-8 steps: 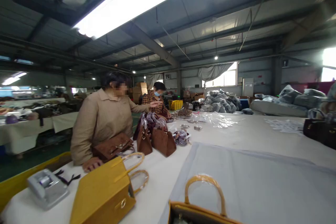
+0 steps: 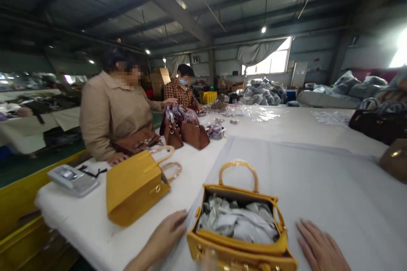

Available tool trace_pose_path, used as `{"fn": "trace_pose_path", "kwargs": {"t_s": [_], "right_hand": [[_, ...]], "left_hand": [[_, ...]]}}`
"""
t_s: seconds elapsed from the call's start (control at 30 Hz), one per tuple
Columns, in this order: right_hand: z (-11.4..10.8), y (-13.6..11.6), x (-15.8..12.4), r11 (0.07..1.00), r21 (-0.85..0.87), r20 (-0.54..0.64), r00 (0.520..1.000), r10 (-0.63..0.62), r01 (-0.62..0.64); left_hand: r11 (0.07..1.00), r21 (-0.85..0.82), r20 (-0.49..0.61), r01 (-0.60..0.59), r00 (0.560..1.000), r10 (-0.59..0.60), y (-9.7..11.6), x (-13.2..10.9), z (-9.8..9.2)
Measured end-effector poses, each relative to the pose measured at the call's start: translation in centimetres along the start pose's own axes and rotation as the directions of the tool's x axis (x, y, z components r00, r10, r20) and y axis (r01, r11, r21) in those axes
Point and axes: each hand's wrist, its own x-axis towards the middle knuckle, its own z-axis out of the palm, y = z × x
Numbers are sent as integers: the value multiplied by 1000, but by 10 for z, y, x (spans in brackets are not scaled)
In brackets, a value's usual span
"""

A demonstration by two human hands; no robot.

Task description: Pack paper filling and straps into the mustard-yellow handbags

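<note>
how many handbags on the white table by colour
mustard yellow handbags: 2
reddish brown handbags: 3
dark handbag: 1
tan handbag: 1
total: 7
A dark shape behind the standing brown ones is unclear, so not counted.

Left of the grip, a mustard-yellow handbag (image 2: 136, 186) sits on the white padded table (image 2: 79, 220), with a grey plastic device (image 2: 72, 180) just beside it. Farther ahead on that side, a co-worker in a beige shirt (image 2: 114, 114) stands by brown handbags (image 2: 194, 135) wrapped in clear plastic, and a masked co-worker in a plaid shirt (image 2: 179, 93) stands beyond. Right of the grip, well ahead, lies a black handbag (image 2: 378, 126).
</note>
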Motion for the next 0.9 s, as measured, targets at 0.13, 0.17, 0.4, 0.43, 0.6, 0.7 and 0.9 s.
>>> {"fn": "trace_pose_path", "kwargs": {"t_s": [0.13,0.17,0.4,0.43,0.6,0.7,0.9], "right_hand": [[-34,-11,5,990,141,-35,999,36,-31],[-49,-17,10,976,213,-53,997,53,-40],[-186,-93,55,847,428,-200,947,-252,316],[-199,-105,65,819,422,-190,921,-339,388],[-220,-149,112,739,368,70,775,-628,565],[-210,-162,129,795,248,294,739,-606,553],[-177,-172,143,788,29,430,704,-566,615]], "left_hand": [[949,-308,-116,-74,992,40,41,-1,-58],[940,-326,-147,-103,988,57,53,-3,-69],[919,-124,63,-375,921,384,123,-5,-100],[912,-34,123,-409,904,410,132,0,-101],[734,359,407,-576,805,432,178,18,-102],[629,476,520,-615,773,364,190,21,-94],[526,600,537,-603,790,295,185,36,-67]]}}
